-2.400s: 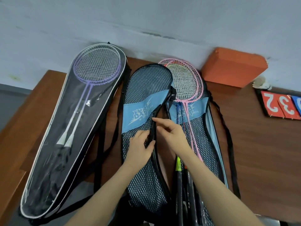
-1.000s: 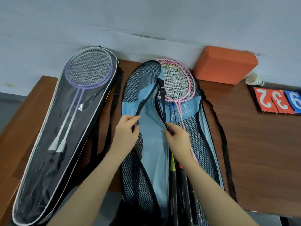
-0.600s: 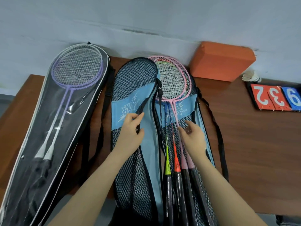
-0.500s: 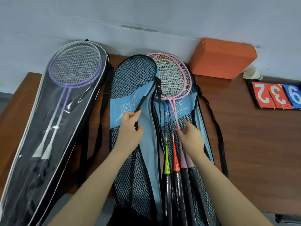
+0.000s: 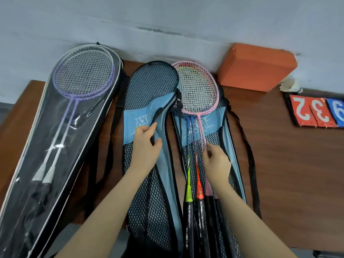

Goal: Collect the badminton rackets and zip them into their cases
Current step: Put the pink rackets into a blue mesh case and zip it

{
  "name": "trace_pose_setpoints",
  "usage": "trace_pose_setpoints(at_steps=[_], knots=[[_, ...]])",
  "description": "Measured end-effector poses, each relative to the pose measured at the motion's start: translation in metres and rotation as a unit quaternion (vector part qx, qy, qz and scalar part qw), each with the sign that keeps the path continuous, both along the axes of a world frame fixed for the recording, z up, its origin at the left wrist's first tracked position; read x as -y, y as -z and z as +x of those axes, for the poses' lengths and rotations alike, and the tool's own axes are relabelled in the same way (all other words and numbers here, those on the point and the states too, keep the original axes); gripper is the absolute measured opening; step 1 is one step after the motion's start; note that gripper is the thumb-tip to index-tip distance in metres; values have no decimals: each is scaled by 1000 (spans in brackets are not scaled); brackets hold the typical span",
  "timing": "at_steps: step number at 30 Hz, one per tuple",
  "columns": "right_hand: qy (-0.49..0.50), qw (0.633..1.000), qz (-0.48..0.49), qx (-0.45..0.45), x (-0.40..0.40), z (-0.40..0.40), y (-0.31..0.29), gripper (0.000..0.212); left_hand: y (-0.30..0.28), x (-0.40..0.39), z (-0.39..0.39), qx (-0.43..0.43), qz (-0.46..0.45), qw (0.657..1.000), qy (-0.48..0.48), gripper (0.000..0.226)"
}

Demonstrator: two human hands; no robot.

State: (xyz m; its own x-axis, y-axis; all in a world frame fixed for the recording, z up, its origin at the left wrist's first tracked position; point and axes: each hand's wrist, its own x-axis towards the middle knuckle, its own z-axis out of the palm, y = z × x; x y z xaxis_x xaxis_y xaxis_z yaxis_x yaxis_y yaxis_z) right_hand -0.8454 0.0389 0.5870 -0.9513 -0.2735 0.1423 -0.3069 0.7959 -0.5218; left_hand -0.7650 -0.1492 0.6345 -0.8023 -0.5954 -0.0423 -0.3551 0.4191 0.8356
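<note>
Rackets (image 5: 195, 127) sit in our open blue case (image 5: 230, 146). Left hand (image 5: 147, 146) pinches the flap (image 5: 149, 84); right hand (image 5: 216, 161) fingers curl on the shafts. We square them before zipping.

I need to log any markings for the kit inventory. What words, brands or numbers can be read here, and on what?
"2", "3", "9": white digits, upside down to this camera, on the red and blue score cards.
White stylised logo on the blue band of the mesh case: unreadable.
Small print on the racket shafts: too small.

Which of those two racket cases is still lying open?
The blue mesh case in the middle, its flap folded aside, rackets bare beside it. The clear-fronted black case at the left looks closed over its purple rackets.
</note>
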Motion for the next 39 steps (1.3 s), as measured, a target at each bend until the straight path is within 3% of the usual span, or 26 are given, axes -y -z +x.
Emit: trace_pose_setpoints(at_steps=[7,12,19,32,39], knots=[[44,997,53,37,1,-9,10,23,2,-2,2,8,8,1000,-1,53],[6,996,-15,82,17,-29,6,41,1,-3,1,8,11,1000,0,53],[-1,981,-111,157,25,-37,7,48,-2,-2,5,9,-5,1000,18,54],[5,991,-133,-7,-8,1,-43,40,-15,5,12,-29,26,998,56,55],[23,984,-174,-22,-45,4,-64,41,-27,-12,-3,-1,43,996,76,58]])
